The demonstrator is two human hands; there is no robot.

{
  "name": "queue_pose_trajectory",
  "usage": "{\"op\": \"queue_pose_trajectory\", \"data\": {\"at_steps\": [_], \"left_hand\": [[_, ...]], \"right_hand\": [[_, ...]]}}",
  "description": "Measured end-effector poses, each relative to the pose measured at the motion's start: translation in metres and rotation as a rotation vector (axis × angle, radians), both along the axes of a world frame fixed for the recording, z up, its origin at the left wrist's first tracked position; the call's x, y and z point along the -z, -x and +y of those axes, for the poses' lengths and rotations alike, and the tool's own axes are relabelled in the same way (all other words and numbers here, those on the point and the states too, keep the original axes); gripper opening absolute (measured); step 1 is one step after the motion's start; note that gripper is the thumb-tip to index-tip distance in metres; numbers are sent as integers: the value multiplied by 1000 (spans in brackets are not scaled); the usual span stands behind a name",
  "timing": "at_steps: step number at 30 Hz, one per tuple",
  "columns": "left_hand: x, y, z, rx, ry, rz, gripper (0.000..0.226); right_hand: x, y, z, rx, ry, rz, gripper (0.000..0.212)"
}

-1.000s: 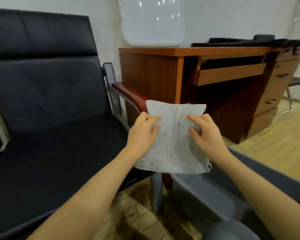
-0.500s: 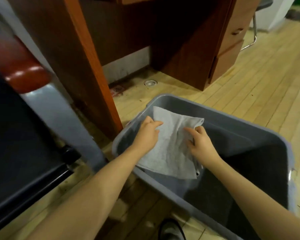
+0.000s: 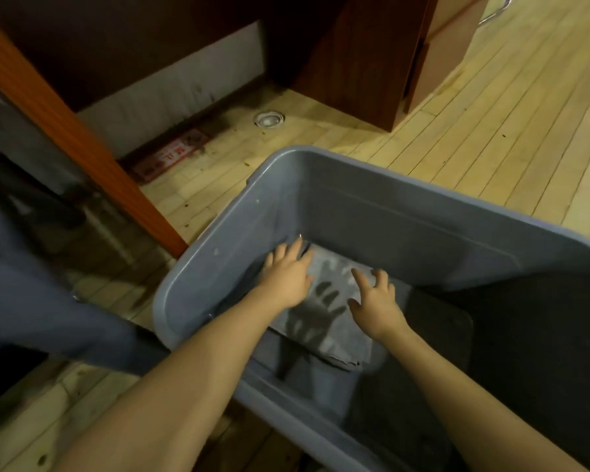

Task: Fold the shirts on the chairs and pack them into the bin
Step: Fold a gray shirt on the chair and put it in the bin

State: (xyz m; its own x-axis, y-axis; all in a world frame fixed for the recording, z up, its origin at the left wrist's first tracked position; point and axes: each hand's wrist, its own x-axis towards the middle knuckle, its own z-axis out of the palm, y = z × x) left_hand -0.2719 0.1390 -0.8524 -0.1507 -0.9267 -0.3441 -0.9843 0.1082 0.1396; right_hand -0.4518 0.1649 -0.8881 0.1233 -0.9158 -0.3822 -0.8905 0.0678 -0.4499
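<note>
Grey bin (image 3: 372, 206) cut off at right and bottom edges, folded shirt (image 3: 334, 338) partly hidden under left hand (image 3: 286, 279), blurred chair (image 3: 31, 301) at left edge, red floor label (image 3: 171, 158) unreadable

A folded grey shirt of soft, slightly fuzzy cloth (image 3: 334, 321) lies flat as a rough rectangle on the floor of a large grey plastic rectangular bin (image 3: 372, 212); it sits in the bin's far-left corner, close to the far wall and the left wall; its near edge shows stacked layers of fold, its near-right corner blunt and doubled; shadows of fingers fall across its middle. The bin stands on a pale wooden plank floor, its rolled rim rounded at the corners, its inner walls smooth and sloping; a darker flat layer covers the bottom on the right side, though what it is cannot be told.
</note>
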Motion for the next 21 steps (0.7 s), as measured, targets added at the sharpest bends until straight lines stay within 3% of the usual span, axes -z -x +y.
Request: {"op": "queue_pose_trajectory", "data": {"at_steps": [5,12,21], "left_hand": [[-29,-10,21,13,85,-17,51],[-116,-39,74,-56,254,26,52],[-222,-104,172,-162,510,-35,50]], "right_hand": [[-28,-4,10,-41,132,-35,52],[-112,-31,35,-185,387,-51,47],[-211,-109,87,-371,588,-213,42]]}}
